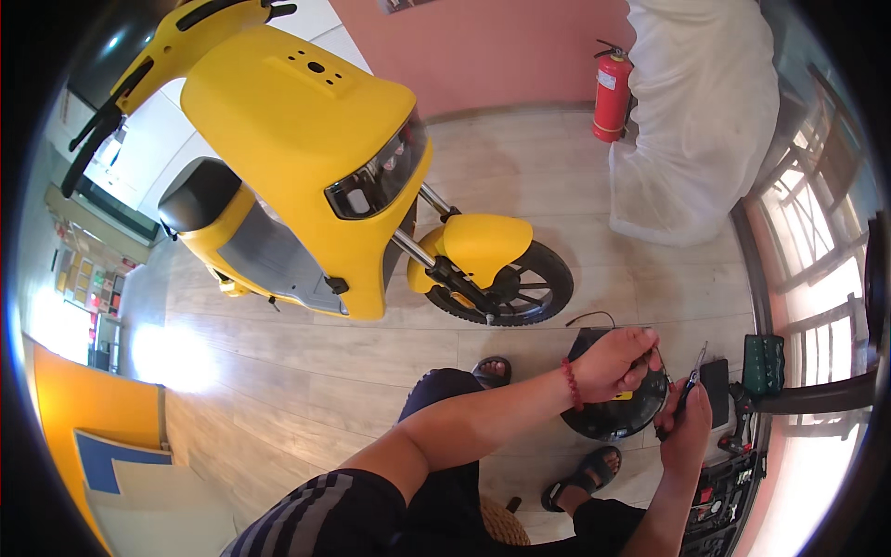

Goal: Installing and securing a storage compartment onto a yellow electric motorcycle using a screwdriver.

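Striped sleeve [325, 509] is nearest; beyond it, my left hand [613, 365] pinches 1 thin wire [662, 364] above the black disc [601, 422], my right hand [689, 422] grips 1 plier-like tool [690, 391]. Work seems begun but unfinished; how much remains, I cannot tell.

Dark sleeve [357, 506] with grey stripes, red beaded bracelet [571, 384], black sandals [595, 472]

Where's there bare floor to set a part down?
Between the front wheel, fire extinguisher and white sheet, wood floor is bare. Another wide patch lies between the yellow scooter and left sandal. Crowded: around the left hand and right hand, over a black round part; cordless drill, green case and open toolbox lie rightward.
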{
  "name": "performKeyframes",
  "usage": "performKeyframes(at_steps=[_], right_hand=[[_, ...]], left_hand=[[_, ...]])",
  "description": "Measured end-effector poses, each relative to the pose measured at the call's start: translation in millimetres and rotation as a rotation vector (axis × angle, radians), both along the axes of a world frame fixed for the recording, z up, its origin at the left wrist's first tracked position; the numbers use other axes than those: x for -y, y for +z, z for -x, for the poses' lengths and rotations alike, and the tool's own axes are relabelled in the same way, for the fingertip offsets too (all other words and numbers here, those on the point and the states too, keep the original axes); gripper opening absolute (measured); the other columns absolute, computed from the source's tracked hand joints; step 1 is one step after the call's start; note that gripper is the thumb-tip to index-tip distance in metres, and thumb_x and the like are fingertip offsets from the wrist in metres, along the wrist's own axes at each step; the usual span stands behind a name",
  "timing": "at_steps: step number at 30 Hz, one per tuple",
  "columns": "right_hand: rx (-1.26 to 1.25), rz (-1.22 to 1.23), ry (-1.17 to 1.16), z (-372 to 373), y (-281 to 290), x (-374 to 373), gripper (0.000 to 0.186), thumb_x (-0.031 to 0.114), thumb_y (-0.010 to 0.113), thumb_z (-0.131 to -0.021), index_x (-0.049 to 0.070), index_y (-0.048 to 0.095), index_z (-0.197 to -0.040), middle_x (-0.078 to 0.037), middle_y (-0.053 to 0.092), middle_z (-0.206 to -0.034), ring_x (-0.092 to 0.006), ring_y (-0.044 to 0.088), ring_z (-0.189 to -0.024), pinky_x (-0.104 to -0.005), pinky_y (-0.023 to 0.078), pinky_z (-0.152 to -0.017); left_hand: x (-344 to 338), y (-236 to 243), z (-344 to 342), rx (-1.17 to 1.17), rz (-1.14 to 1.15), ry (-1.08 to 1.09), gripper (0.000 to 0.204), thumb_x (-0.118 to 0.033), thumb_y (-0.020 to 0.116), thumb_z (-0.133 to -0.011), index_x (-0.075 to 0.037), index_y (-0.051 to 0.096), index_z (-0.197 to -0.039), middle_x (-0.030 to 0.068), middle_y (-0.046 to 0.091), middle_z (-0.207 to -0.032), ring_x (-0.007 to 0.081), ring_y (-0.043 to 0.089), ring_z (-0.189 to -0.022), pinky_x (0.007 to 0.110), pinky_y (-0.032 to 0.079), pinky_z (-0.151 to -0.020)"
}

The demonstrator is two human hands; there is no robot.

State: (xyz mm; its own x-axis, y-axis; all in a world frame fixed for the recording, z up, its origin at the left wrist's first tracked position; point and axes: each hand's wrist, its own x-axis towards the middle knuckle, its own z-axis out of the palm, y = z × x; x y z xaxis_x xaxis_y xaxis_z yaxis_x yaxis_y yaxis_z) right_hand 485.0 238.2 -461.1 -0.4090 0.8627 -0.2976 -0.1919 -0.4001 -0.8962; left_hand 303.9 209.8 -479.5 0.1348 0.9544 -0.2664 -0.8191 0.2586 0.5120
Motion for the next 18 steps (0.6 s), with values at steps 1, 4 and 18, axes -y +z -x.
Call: performKeyframes(at_steps=[1,4,18], right_hand=[[-0.001,0.009,0.027,1,0,0,0.025,0.027,0.038,-0.096,0.005,0.049,-0.098,-0.001,0.043,-0.061,-0.0078,0.036,-0.047,-0.0228,0.036,-0.048],[0.042,0.045,0.049,4,2,2,0.024,0.024,0.038,-0.096,0.004,0.05,-0.097,-0.001,0.045,-0.062,-0.0072,0.036,-0.047,-0.0226,0.036,-0.048],[0.078,0.008,0.068,5,-4,5,0.022,0.018,0.036,-0.096,0.002,0.051,-0.099,-0.002,0.047,-0.064,-0.007,0.037,-0.048,-0.022,0.035,-0.048]], left_hand=[[0,0,3,0.047,-0.014,0.003,0.02,-0.027,0.04,-0.096,-0.009,0.046,-0.098,0.0013,0.049,-0.07,0.0068,0.038,-0.045,0.021,0.029,-0.039],[0,0,9,0.095,-0.032,0.02,0.022,-0.031,0.038,-0.096,-0.011,0.045,-0.093,-0.0005,0.044,-0.065,0.0065,0.035,-0.044,0.021,0.027,-0.039],[-3,-5,6,0.009,0.022,0.065,0.011,-0.013,0.043,-0.093,-0.01,0.05,-0.101,0.006,0.057,-0.087,0.0062,0.039,-0.046,0.02,0.029,-0.04]])
